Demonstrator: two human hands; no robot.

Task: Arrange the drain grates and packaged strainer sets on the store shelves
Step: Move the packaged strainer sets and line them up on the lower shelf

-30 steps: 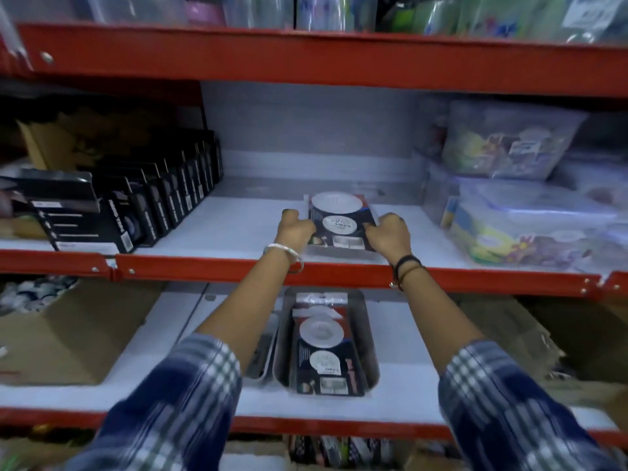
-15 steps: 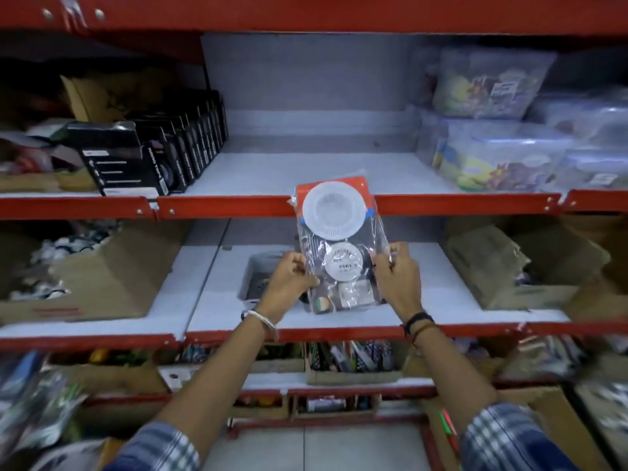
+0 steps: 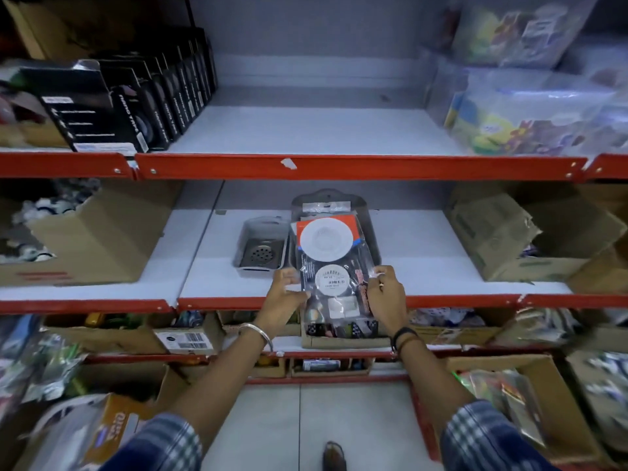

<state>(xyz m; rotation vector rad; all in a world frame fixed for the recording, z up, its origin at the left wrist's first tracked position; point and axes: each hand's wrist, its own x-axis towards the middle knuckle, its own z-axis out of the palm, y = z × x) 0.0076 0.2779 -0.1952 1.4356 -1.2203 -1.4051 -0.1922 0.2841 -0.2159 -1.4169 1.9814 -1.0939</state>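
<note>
A packaged strainer set (image 3: 331,266) in clear plastic, with a white round strainer on a red and black card, is held by its lower edges between my left hand (image 3: 284,295) and my right hand (image 3: 385,294). It hangs over the front of the middle shelf (image 3: 204,277), above a dark tray-shaped pack (image 3: 372,232) lying there. A steel drain grate (image 3: 261,248) in a clear tray sits just left of that pack.
Black boxed goods (image 3: 136,100) line the upper shelf's left side; bagged items (image 3: 530,107) fill its right. Cardboard boxes (image 3: 91,239) (image 3: 509,239) flank the middle shelf. More cartons (image 3: 339,331) sit below. A foot (image 3: 334,455) shows on the tiled floor.
Both hands lifted the strainer set off the upper shelf and brought it down to the middle shelf, over the dark pack. The view has tilted downward.
</note>
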